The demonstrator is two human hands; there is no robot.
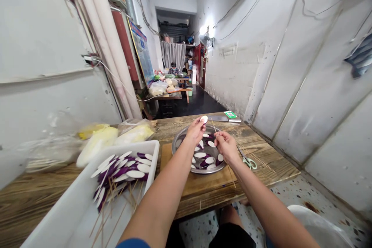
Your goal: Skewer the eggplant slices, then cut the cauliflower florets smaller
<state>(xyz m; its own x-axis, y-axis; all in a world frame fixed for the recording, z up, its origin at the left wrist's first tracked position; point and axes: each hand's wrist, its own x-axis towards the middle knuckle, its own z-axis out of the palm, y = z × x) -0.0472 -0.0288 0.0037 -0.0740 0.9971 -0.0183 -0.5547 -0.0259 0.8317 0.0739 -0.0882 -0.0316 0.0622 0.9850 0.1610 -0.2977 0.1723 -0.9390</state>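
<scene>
My left hand [195, 130] is raised over the far rim of a metal bowl [178, 143] and pinches one pale eggplant slice [204, 119] between its fingertips. My right hand [226, 146] is closed around a thin bamboo skewer [213, 125] whose tip points up toward that slice. The bowl holds several purple-skinned eggplant slices [200, 155] and rests on a wooden cutting board [203, 184]. At the left, a white plastic tray [72, 213] holds several skewered eggplant slices [122, 170] fanned out, sticks pointing toward me.
Green-handled scissors [249, 161] and loose skewers [258, 158] lie right of the bowl. A cleaver [221, 118] lies at the table's far edge. Plastic bags of food [116, 135] sit behind the tray. A white bucket [316, 226] stands on the floor at right. A person sits far down the corridor.
</scene>
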